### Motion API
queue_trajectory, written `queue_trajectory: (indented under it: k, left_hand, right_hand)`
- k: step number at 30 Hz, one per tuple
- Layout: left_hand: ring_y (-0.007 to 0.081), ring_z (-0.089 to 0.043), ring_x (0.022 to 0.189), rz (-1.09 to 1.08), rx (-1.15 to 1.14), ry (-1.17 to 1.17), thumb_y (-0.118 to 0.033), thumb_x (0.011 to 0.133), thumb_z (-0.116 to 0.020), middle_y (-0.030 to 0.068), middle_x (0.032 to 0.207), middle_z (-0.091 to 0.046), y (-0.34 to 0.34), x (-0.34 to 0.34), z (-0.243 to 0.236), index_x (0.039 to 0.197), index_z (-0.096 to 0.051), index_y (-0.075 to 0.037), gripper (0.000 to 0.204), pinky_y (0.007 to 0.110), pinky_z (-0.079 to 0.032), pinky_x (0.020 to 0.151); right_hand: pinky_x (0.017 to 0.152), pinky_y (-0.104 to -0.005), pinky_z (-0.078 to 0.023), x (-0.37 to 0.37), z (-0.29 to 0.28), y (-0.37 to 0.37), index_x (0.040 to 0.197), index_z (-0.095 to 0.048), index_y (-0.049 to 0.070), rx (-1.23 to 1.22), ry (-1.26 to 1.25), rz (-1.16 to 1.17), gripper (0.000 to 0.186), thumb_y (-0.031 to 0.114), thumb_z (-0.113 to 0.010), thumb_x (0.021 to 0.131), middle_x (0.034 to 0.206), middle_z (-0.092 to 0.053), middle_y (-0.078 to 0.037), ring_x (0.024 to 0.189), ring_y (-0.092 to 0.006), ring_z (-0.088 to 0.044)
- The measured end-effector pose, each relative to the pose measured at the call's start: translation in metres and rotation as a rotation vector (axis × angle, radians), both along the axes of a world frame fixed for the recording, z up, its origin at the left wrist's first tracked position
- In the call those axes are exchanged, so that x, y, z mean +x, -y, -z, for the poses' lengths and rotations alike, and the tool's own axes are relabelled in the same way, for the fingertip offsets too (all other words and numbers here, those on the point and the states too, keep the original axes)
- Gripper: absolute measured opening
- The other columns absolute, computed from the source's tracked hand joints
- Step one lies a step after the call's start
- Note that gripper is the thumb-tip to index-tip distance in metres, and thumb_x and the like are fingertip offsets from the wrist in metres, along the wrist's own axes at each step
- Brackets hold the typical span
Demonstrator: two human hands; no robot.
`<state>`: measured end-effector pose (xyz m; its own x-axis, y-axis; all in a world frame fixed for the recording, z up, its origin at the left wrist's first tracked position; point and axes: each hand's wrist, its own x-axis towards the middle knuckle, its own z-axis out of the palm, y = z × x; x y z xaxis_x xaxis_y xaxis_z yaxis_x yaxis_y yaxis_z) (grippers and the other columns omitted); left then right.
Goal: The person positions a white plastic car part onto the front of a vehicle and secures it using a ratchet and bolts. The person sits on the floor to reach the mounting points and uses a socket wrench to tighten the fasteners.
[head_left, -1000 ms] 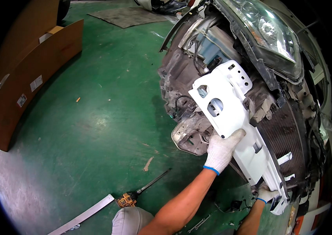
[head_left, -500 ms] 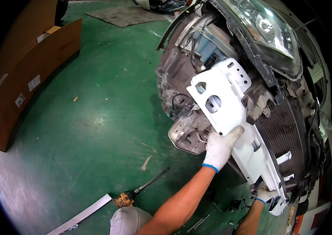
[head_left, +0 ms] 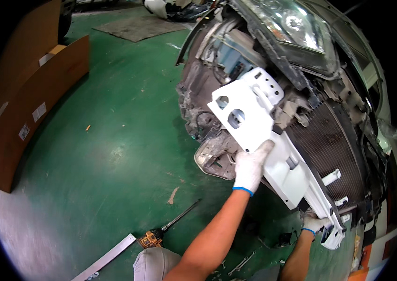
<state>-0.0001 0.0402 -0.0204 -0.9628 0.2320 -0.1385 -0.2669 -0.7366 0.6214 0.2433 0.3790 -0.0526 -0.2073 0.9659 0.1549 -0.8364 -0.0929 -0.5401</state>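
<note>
A long, smooth white panel (head_left: 280, 173), cut with rounded openings and small round holes, slanted across a stripped car front beside a dark, finely ridged radiator (head_left: 334, 152). The left hand (head_left: 250, 168), in a white, blue-edged knitted glove, was closed on the panel's edge near mid-length; the right hand (head_left: 314, 223), gloved alike, gripped near its lower end, fingers partly hidden.
</note>
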Motion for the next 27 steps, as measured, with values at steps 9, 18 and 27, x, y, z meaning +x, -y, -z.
queue_trajectory:
  k: [9,18,27]
  left_hand:
    - [0.0137,-0.066,0.088,-0.145,0.102,-0.182,-0.025,0.086,-0.081,0.0054,0.106,-0.070,0.001,-0.008,0.002,0.119,-0.065,0.002,0.045,0.028,-0.054,0.077]
    - [0.0290,-0.058,0.125,0.086,-0.085,-0.210,-0.055,0.093,-0.066,0.0119,0.136,-0.060,0.003,0.005,0.007,0.140,-0.054,-0.006,0.069,0.049,-0.044,0.108]
    - [0.0305,-0.056,0.127,0.058,0.059,-0.309,-0.052,0.101,-0.057,0.0156,0.139,-0.057,-0.022,0.105,0.050,0.142,-0.050,-0.012,0.058,0.047,-0.048,0.106]
  right_hand:
    - [0.112,-0.0521,-0.045,-0.013,-0.004,0.007,0.139,-0.059,0.012,-0.166,-0.005,-0.004,0.077,0.073,-0.045,0.094,0.142,-0.062,-0.010,0.130,-0.0301,-0.058]
    - [0.104,-0.0464,-0.049,-0.005,-0.019,0.020,0.131,-0.059,0.015,-0.340,0.019,-0.106,0.077,0.079,-0.045,0.091,0.133,-0.064,-0.005,0.121,-0.0254,-0.060]
    - [0.121,-0.0459,-0.034,0.019,-0.034,0.020,0.155,-0.035,0.013,-0.098,-0.163,-0.391,0.097,0.083,-0.045,0.089,0.155,-0.045,-0.009,0.143,-0.0285,-0.043]
